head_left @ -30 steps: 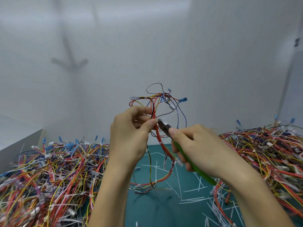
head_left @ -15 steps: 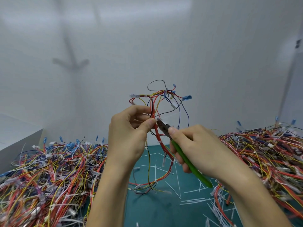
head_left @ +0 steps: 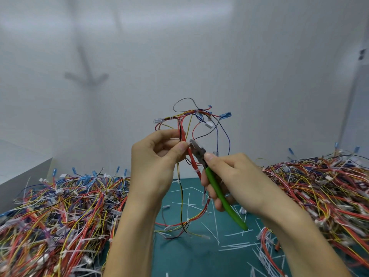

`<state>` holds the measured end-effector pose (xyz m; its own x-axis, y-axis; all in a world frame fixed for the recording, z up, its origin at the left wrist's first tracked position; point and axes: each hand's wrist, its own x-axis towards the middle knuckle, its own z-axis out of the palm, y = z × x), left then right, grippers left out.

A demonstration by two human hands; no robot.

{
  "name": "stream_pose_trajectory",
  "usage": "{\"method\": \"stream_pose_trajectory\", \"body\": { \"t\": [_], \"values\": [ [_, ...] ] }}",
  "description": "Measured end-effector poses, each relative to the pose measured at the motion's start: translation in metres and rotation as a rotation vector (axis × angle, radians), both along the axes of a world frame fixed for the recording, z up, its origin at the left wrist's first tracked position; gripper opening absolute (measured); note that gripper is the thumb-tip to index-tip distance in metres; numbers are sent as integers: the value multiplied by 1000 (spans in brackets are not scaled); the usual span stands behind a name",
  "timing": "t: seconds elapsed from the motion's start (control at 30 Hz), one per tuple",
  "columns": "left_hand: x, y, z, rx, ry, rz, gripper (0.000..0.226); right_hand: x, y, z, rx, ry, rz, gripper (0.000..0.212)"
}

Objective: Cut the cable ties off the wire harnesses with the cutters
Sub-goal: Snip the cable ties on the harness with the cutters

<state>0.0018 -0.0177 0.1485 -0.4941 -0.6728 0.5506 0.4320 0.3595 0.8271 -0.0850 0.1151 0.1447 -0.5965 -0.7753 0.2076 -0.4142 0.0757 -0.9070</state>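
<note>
My left hand (head_left: 157, 162) holds up a wire harness (head_left: 194, 124) of red, yellow, black and blue wires, pinching its red bundle between thumb and fingers. My right hand (head_left: 233, 180) grips the green-handled cutters (head_left: 217, 188). Their metal jaws touch the red bundle right beside my left thumb tip. White cable ties (head_left: 196, 170) still ring the bundle below the jaws and near the top loop. The harness's lower end hangs down to the green mat (head_left: 191, 254).
A large heap of tied harnesses (head_left: 58, 214) fills the left side, and another heap (head_left: 327, 188) rises on the right. Cut white tie pieces (head_left: 235, 244) litter the mat between them. A white wall stands behind, and a white box edge (head_left: 24, 174) sits far left.
Both hands have shifted slightly right with the harness. The cutters' jaws have moved up along the red bundle to just beside my left thumb.
</note>
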Motion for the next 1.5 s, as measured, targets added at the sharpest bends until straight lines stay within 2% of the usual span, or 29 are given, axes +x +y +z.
{"method": "stream_pose_trajectory", "body": {
  "t": [0.1, 0.2, 0.33, 0.4, 0.53, 0.67, 0.77, 0.9, 1.07, 1.27, 1.4, 1.5],
  "values": [
    [1, 0, 1, 88, 35, -18, 18, 1, -4, -1, -131, -112, -34, 55],
    [5, -2, 3, 148, 34, -40, 16, -2, -4, 1, -243, -96, -119, 51],
    [6, -2, 4, 231, 38, -83, 18, -4, 3, 1, -209, 78, -176, 29],
    [5, -2, 4, 251, 39, -102, 19, -4, 2, 0, -175, 100, -154, 21],
    [5, -1, 4, 300, 70, -154, 16, 2, -5, -2, -181, 88, -90, 16],
    [3, -1, 4, 346, 110, -209, 16, 6, -10, -3, -264, 91, -139, 21],
    [1, -2, 2, 296, 74, -166, 17, 6, -11, -4, -312, 117, -190, 25],
    [0, -2, -1, 116, -108, -71, 25, 5, -14, -6, -393, 180, -279, 21],
    [3, 1, -1, 70, -212, -274, 50, 4, -14, -8, -440, 266, -356, 23],
    [4, 0, -1, 66, -188, -337, 69, 1, -11, -8, -450, 302, -400, 27],
    [-1, 2, -3, 49, -176, -293, 75, 3, -10, -8, -413, 388, -438, 27],
    [-4, 2, -3, 94, -142, -270, 75, 4, -7, -6, -405, 395, -386, 22]
  ]
}}
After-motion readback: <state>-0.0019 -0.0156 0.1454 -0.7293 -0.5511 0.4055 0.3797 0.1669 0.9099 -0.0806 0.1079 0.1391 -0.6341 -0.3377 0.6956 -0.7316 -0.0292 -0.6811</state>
